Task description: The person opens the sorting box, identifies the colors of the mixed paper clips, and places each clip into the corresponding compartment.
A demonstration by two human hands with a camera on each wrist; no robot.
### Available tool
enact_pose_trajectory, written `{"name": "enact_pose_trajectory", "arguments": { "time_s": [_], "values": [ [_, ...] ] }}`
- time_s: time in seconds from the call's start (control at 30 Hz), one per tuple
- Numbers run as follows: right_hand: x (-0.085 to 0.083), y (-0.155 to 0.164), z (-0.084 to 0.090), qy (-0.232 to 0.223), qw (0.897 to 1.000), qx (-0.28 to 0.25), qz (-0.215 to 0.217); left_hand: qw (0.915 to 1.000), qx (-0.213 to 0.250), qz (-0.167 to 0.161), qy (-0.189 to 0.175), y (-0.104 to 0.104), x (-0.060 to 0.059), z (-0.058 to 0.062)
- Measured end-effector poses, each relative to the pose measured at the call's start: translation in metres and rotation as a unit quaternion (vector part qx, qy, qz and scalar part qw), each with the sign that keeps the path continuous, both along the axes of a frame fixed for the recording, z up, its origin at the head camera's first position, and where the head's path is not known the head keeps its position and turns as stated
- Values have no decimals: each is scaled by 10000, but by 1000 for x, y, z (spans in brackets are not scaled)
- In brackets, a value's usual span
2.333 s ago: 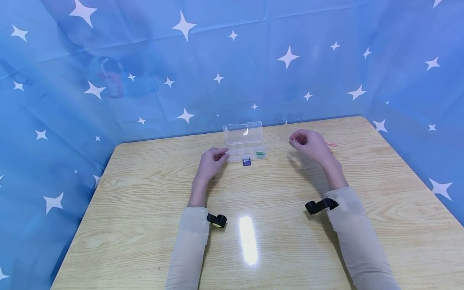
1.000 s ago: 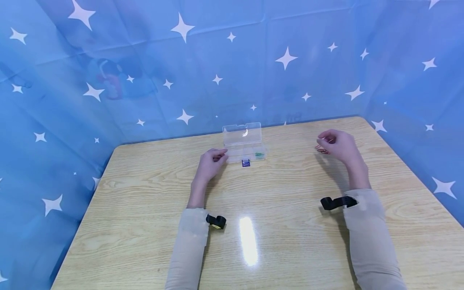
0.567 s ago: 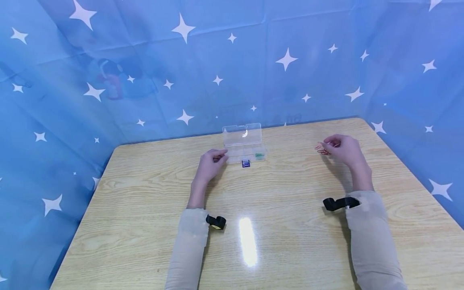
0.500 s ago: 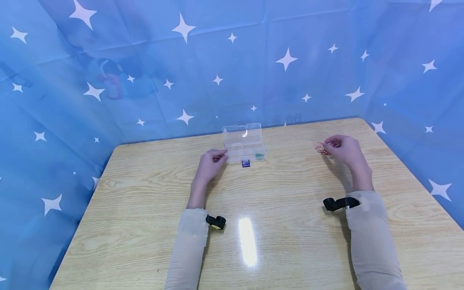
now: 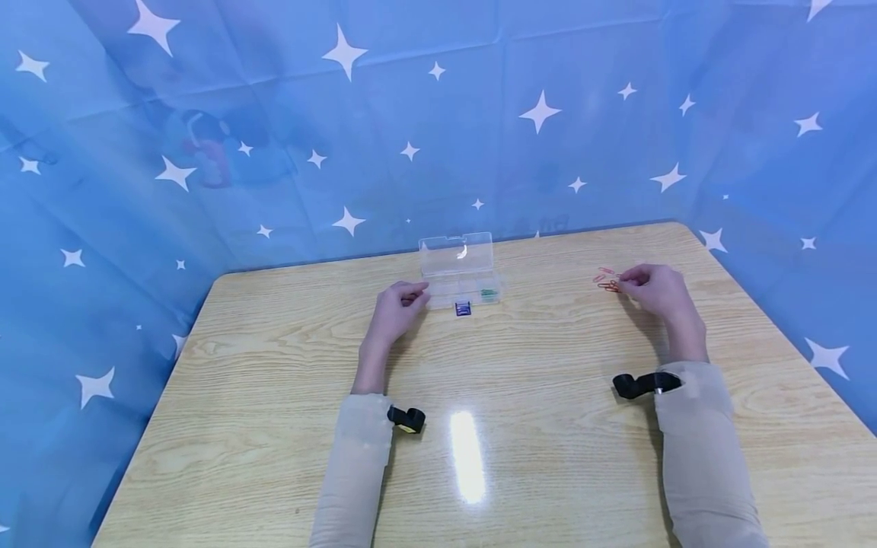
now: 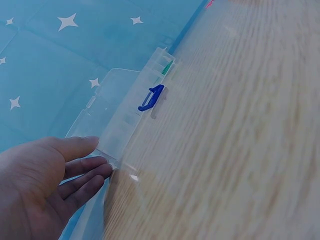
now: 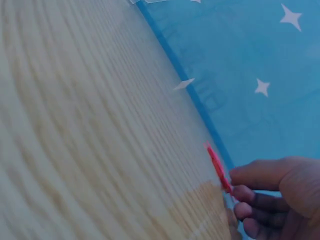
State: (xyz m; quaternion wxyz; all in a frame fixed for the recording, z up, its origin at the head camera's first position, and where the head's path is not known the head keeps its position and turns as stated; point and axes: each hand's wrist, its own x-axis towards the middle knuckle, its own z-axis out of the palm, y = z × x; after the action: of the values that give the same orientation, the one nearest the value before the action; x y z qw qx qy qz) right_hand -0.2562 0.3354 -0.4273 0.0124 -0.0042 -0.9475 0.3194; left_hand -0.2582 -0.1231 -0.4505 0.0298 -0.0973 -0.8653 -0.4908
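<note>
The right hand is set down at the far right of the wooden table, its fingertips curled in on a small cluster of red paper clips. In the right wrist view one red clip is seen touching the thumb and forefinger tips, but whether it is truly pinched or only touched cannot be told. The left hand is held relaxed and nearly straight-fingered, with the fingertips resting against the near left corner of the clear compartment box, whose lid stands open away from the person. A green item is seen in the compartment farthest from the left hand, and a blue latch hangs on the box's front edge.

The step in hand is judged to be the picking of a single clip from the cluster. It is best done if one clip is isolated with thumb and forefinger, slid clear of its neighbours before being lifted, so that no second clip is dragged along. The box should be kept steadied by the left hand, well apart from the right.
</note>
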Motion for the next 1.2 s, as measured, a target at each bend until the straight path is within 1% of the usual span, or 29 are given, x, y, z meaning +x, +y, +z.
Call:
{"name": "enact_pose_trajectory", "arguments": {
  "time_s": [0.1, 0.43, 0.73, 1.2],
  "values": [
    [-1, 1, -2, -46, 10000, 28, 11, 10000, 35, -17, 4, -1, 0, 0],
    [-4, 3, -4, 61, 9998, 184, 12, 9999, 97, -60, 74, -1, 1, 0],
    [-2, 4, -3, -119, 9999, 85, -40, 9999, 83, -55, 141, 0, 1, -1],
    [1, -1, 4, 106, 9999, -125, 33, 9999, 65, -49, 84, 0, 0, 0]
  ]
}}
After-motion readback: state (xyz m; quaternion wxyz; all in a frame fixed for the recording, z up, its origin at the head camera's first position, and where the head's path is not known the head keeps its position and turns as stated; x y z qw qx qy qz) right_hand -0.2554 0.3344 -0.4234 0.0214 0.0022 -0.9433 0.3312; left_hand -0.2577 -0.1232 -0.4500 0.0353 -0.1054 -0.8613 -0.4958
